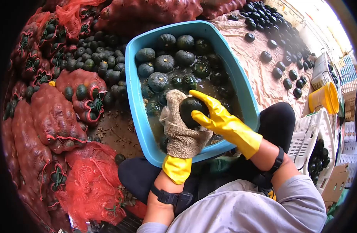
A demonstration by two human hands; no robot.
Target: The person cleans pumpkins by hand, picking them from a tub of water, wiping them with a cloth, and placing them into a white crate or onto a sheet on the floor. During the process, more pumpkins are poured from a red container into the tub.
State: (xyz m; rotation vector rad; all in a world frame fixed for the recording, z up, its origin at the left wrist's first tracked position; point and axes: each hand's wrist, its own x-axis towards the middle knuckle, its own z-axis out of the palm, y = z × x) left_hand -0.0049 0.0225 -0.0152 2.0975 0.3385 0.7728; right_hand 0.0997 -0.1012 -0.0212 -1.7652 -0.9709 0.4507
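Note:
Over the tub, my right hand, in a yellow rubber glove, grips a dark green kabocha squash with thumb and fingers around its right side. A tan terry cloth covers my left hand, leaving just the yellow cuff in sight; the fingers are hidden beneath the fabric. That cloth presses against the squash's left side. Below them is a blue plastic tub of murky water. Several more squashes sit in it, some partly under the water.
Red mesh sacks of squashes crowd the left side, with loose squashes on the floor beside them. More squashes lie on a beige sheet. A yellow bucket and a white crate stand at the right.

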